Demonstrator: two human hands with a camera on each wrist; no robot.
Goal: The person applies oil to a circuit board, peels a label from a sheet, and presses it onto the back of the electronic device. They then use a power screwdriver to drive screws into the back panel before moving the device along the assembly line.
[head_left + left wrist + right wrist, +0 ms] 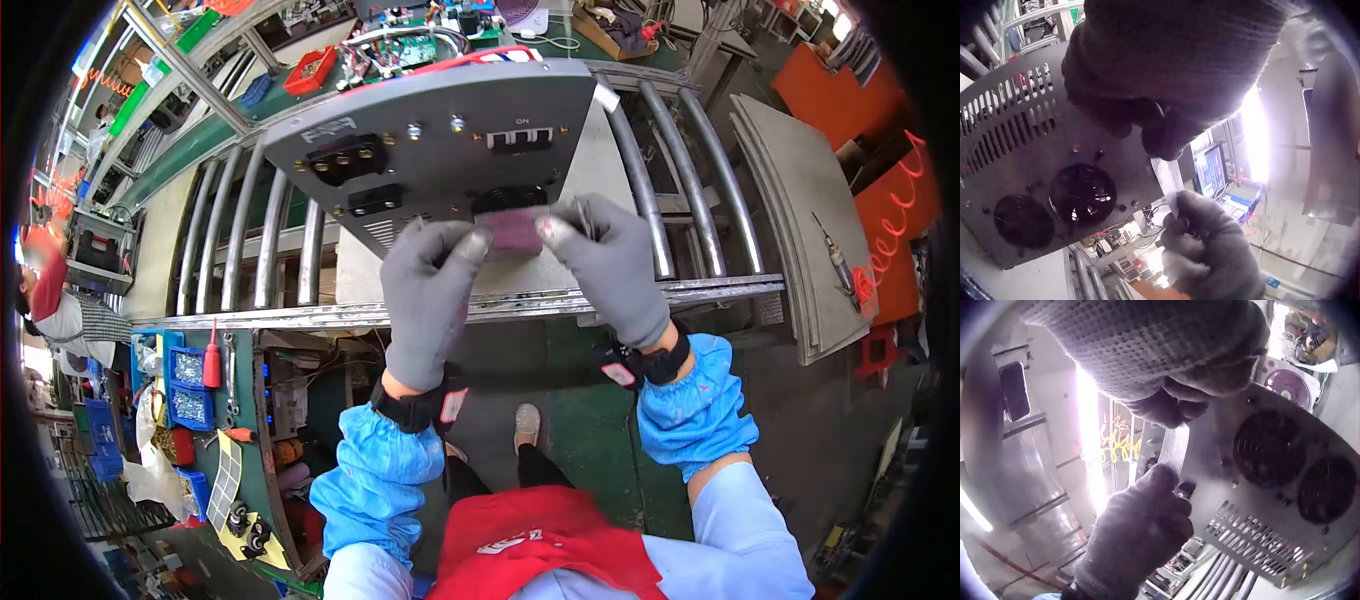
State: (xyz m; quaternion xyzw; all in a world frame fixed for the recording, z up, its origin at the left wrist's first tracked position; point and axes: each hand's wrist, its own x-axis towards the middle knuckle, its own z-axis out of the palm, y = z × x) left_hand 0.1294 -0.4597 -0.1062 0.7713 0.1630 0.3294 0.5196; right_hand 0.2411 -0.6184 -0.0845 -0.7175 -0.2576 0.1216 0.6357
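Note:
A dark grey metal case [430,110] stands tilted on the roller line, its face with sockets, a row of switches marked ON and slotted vents. In front of it, both grey-gloved hands stretch a thin flat strip [515,230] between them. My left hand [430,290] pinches its left end between thumb and fingers, and my right hand [615,270] pinches the other. In the left wrist view the strip [1168,179] looks pale and shiny, close to the case's edge. Two round fan openings [1269,448] show on the case in the right wrist view.
Metal rollers [640,180] run on both sides of the case. Blue bins [190,385] of small parts and a red-handled tool lie at the left. Behind the case are circuit boards [400,55] and a red tray [310,72]. Grey panels [800,220] lean at the right.

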